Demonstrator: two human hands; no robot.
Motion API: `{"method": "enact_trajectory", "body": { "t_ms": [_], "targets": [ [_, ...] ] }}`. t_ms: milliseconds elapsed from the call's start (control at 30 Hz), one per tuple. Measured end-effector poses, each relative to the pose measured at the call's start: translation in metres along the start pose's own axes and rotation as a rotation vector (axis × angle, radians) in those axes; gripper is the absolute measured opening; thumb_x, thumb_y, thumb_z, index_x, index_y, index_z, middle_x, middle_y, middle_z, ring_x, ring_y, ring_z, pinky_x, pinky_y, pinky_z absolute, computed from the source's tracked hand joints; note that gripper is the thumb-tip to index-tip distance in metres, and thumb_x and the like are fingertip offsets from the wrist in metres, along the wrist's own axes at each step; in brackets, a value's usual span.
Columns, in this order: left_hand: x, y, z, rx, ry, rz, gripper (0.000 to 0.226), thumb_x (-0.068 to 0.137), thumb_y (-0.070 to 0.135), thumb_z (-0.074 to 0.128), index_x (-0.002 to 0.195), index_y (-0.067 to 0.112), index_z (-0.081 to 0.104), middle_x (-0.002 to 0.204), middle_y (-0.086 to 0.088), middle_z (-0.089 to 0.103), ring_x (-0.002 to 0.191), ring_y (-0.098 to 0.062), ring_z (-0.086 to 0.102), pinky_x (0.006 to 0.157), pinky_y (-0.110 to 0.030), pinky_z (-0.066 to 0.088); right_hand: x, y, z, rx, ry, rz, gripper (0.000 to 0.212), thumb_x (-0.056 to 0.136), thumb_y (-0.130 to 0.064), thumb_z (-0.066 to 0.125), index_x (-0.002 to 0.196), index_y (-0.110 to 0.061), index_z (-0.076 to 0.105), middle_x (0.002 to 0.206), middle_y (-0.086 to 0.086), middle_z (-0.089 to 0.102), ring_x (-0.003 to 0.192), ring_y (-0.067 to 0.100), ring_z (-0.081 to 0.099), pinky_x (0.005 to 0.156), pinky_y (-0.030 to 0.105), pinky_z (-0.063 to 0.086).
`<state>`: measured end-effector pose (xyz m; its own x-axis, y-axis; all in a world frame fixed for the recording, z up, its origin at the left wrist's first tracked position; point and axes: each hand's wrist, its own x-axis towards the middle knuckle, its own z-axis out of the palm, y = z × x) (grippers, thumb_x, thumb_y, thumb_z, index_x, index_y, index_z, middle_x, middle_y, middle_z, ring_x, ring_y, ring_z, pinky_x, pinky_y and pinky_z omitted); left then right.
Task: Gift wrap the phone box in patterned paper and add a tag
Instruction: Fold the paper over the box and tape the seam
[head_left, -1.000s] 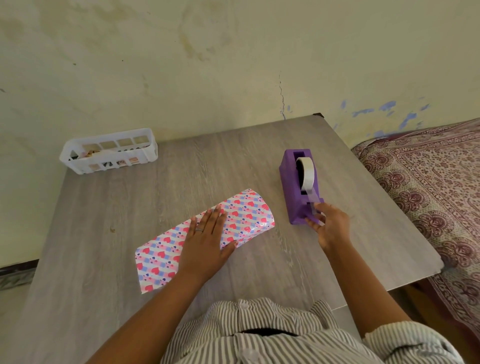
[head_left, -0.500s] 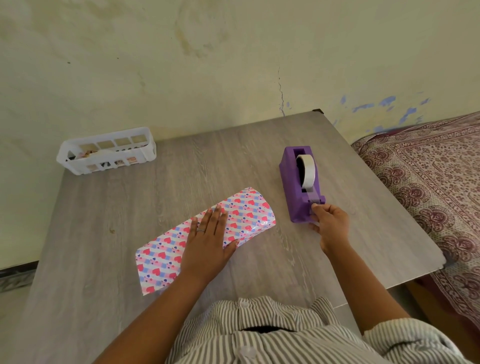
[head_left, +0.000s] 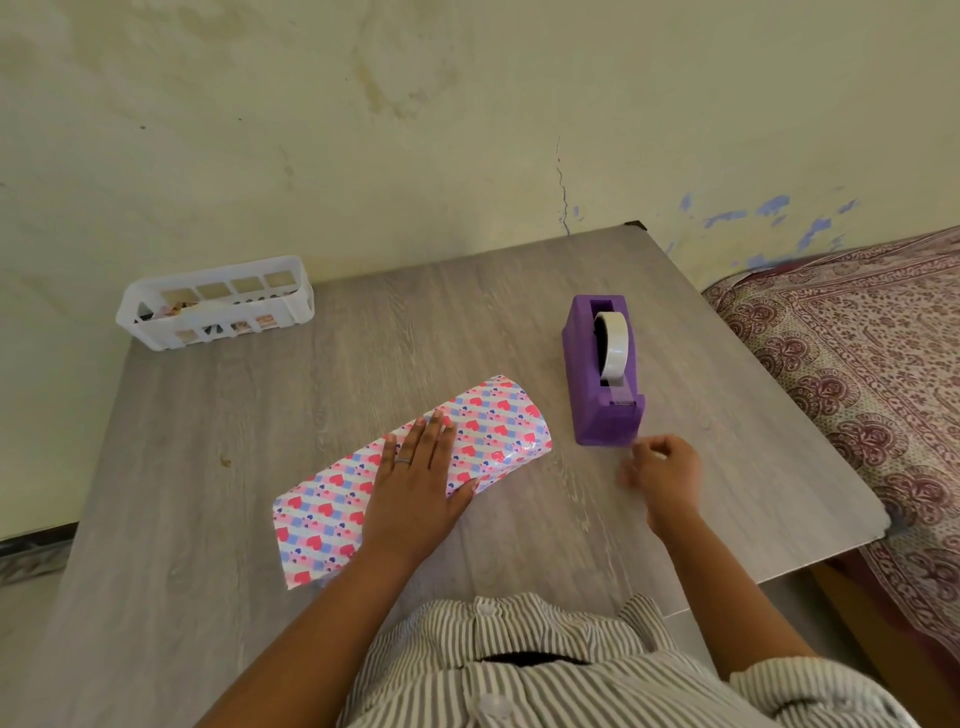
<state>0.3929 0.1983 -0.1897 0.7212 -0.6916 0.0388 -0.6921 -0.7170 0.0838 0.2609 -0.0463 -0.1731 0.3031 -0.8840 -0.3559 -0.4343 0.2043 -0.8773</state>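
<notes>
The phone box (head_left: 498, 426), covered in white paper with pink and blue hearts, lies diagonally in the middle of the grey table (head_left: 260, 467). My left hand (head_left: 415, 483) rests flat on top of it, fingers together, and holds the paper down. A purple tape dispenser (head_left: 597, 374) with a roll of clear tape stands just right of the box. My right hand (head_left: 662, 470) hovers a little in front of the dispenser, blurred, with thumb and fingers pinched on a faint strip of clear tape (head_left: 655, 455).
A white slotted basket (head_left: 218, 304) with small paper items stands at the table's far left corner against the wall. A bed with a maroon patterned cover (head_left: 857, 374) borders the table's right edge. My striped shirt fills the bottom.
My right hand has come off the dispenser's cutter and drawn back toward me and slightly left. My left hand has stayed on the box.
</notes>
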Motion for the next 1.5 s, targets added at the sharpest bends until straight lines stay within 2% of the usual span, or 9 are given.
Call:
{"method": "enact_trajectory", "body": {
  "t_ms": [100,333,433,500,567,767,900,1133,1500],
  "targets": [
    [0.001,0.001,0.000,0.002,0.005,-0.002,0.075,0.093,0.063,0.013,0.142,0.011,0.038,0.147,-0.010,0.039,0.134,-0.027,0.039,0.108,-0.047,0.024,-0.017,0.011,0.002,-0.036,-0.078,-0.108,0.012,0.092,-0.007,0.057,0.080,-0.007,0.058,0.072,0.011,0.062,0.059,0.019,0.058,0.053,0.032,0.049],
    [0.001,0.001,0.000,-0.014,0.003,-0.017,0.076,0.092,0.063,0.012,0.142,0.012,0.037,0.148,-0.009,0.039,0.134,-0.027,0.039,0.108,-0.048,0.024,-0.051,-0.007,0.033,-0.101,-0.358,-0.392,0.020,0.087,0.008,0.052,0.086,-0.010,0.060,0.070,0.004,0.063,0.047,0.011,0.056,0.049,0.027,0.049],
    [0.003,-0.002,-0.002,-0.060,0.032,-0.068,0.080,0.091,0.066,0.008,0.143,0.012,0.035,0.149,-0.008,0.036,0.136,-0.027,0.036,0.111,-0.048,0.021,-0.061,-0.007,0.043,-0.204,-0.471,-0.472,0.031,0.088,0.002,0.056,0.105,-0.024,0.057,0.079,0.002,0.065,0.045,0.011,0.057,0.047,0.025,0.050],
    [0.005,-0.004,-0.002,-0.091,0.034,-0.114,0.083,0.088,0.069,0.006,0.145,0.014,0.032,0.152,-0.007,0.031,0.139,-0.025,0.031,0.114,-0.046,0.017,-0.065,-0.006,0.047,-0.249,-0.523,-0.470,0.052,0.086,-0.001,0.061,0.123,-0.033,0.043,0.080,-0.002,0.068,0.045,0.012,0.058,0.046,0.025,0.052],
    [0.007,-0.005,-0.001,-0.089,0.031,-0.131,0.085,0.087,0.070,0.007,0.147,0.015,0.029,0.154,-0.006,0.028,0.141,-0.024,0.028,0.115,-0.045,0.015,-0.068,-0.006,0.051,-0.234,-0.535,-0.398,0.055,0.085,-0.006,0.066,0.121,-0.032,0.035,0.079,-0.004,0.070,0.047,0.012,0.058,0.044,0.025,0.050],
    [0.008,-0.007,0.001,-0.082,0.030,-0.132,0.083,0.086,0.070,0.012,0.147,0.016,0.029,0.154,-0.005,0.027,0.141,-0.024,0.027,0.116,-0.045,0.017,-0.069,-0.005,0.065,-0.062,-0.556,-0.151,0.020,0.088,-0.012,0.065,0.096,-0.017,0.048,0.080,0.003,0.073,0.046,0.010,0.056,0.044,0.025,0.046],
    [0.008,-0.010,0.001,-0.108,0.045,-0.124,0.079,0.086,0.069,0.024,0.144,0.016,0.035,0.150,-0.006,0.034,0.137,-0.025,0.035,0.113,-0.046,0.023,-0.063,-0.003,0.079,-0.102,-0.541,-0.195,0.020,0.086,-0.019,0.067,0.095,-0.016,0.050,0.078,0.001,0.073,0.062,0.016,0.065,0.057,0.026,0.053],
    [0.009,-0.011,0.002,-0.101,0.052,-0.114,0.076,0.085,0.065,0.030,0.144,0.017,0.035,0.150,-0.004,0.035,0.137,-0.024,0.034,0.114,-0.045,0.022,-0.053,-0.002,0.094,-0.133,-0.529,-0.213,0.029,0.083,-0.024,0.071,0.103,-0.015,0.052,0.083,-0.005,0.070,0.075,0.007,0.067,0.077,0.028,0.057],
    [0.009,-0.011,0.001,-0.098,0.069,-0.101,0.076,0.085,0.064,0.030,0.143,0.016,0.036,0.149,-0.006,0.037,0.136,-0.026,0.037,0.111,-0.046,0.023,-0.046,-0.005,0.104,-0.283,-0.454,-0.265,0.035,0.081,-0.030,0.071,0.103,-0.019,0.046,0.101,-0.003,0.064,0.088,0.012,0.063,0.071,0.020,0.051]
  ]
}}
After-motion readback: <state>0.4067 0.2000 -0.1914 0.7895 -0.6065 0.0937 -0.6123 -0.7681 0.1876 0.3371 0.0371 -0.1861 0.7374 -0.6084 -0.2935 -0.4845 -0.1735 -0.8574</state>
